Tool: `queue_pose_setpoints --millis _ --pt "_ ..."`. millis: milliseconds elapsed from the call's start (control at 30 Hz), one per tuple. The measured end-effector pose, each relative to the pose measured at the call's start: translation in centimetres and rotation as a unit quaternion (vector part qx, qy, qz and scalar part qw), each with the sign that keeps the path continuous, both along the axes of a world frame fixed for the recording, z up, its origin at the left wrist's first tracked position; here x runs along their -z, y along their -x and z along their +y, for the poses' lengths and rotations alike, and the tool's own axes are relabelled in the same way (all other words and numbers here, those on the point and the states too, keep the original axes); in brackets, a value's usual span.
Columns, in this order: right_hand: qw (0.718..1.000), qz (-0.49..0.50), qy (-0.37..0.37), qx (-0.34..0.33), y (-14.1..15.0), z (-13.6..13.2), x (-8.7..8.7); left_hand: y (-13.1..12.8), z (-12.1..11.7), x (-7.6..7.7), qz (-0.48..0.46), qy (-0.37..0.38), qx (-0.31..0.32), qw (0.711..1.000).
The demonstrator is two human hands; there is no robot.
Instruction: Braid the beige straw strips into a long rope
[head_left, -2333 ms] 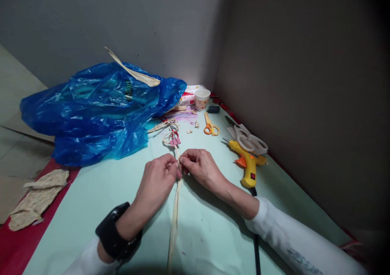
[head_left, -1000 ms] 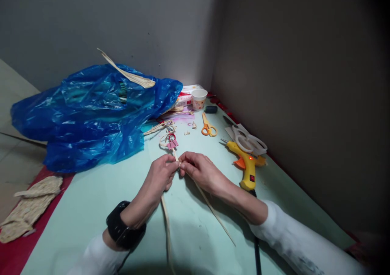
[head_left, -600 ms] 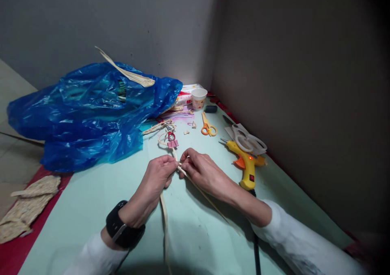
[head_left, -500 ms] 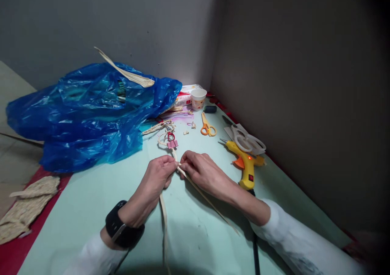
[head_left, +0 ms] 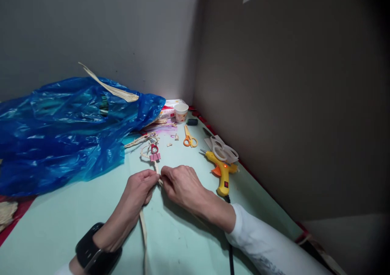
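A pale plant-fibre braid (head_left: pixel 156 167) runs toward me from a pink binder clip (head_left: pixel 155 157) on the table. My left hand (head_left: pixel 141 187) pinches the braid just below the clip, thumb against forefinger. Close beside it, my right hand (head_left: pixel 179 185) is closed at the same spot, its fingertips almost touching the left ones; the strand in it is mostly hidden behind the hand. One loose fibre strand (head_left: pixel 144 238) hangs from under my left hand toward the near edge.
A blue plastic bag (head_left: pixel 76 133) bearing a dry husk strip (head_left: pixel 111 89) fills the left. Orange-handled scissors (head_left: pixel 189 139), a paper cup (head_left: pixel 180 112) and a dark thread spool (head_left: pixel 191 122) are farther back. To the right lie a yellow glue gun (head_left: pixel 224 173) and white-handled scissors (head_left: pixel 224 149).
The view has swung right and up, so everything sits further left and lower. My right hand has turned palm-down over its strand, covering most of it. My left hand keeps its pinch.
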State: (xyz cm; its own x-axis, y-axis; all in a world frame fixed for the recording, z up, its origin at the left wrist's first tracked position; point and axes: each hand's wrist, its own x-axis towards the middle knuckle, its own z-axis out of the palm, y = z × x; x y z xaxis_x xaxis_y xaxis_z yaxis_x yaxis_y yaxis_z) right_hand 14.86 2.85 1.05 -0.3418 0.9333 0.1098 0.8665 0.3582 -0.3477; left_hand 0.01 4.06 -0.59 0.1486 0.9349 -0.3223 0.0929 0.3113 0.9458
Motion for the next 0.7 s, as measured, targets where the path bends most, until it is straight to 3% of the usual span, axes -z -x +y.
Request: queue_pose_setpoints --millis 200,300,400,500,600,700 --pt "1.0 -0.018 0.001 0.005 0.3 -0.2 -0.8 0.2 0.0 0.1 0.006 -0.008 0.014 1.0" --pt "0.999 -0.026 -0.003 0.02 -0.8 0.0 -2.2 0.3 0.1 0.2 0.003 -0.008 0.009 1.0" --pt "0.997 -0.034 -0.021 0.061 -4.5 -0.1 -4.4 0.4 0.2 0.3 -0.001 0.0 0.003 1.0" --pt "0.984 -0.026 -0.072 0.158 -9.5 -1.3 -6.0 0.4 0.4 0.4 -0.012 0.016 0.0 1.0" --pt "0.977 -0.027 -0.045 0.208 -13.0 -3.4 -5.5 0.5 0.5 0.5 -0.028 0.026 0.002 0.999" --pt "0.971 -0.058 0.016 0.232 -13.5 -5.1 -3.5 0.6 0.6 0.5 -0.037 0.028 0.008 0.999"
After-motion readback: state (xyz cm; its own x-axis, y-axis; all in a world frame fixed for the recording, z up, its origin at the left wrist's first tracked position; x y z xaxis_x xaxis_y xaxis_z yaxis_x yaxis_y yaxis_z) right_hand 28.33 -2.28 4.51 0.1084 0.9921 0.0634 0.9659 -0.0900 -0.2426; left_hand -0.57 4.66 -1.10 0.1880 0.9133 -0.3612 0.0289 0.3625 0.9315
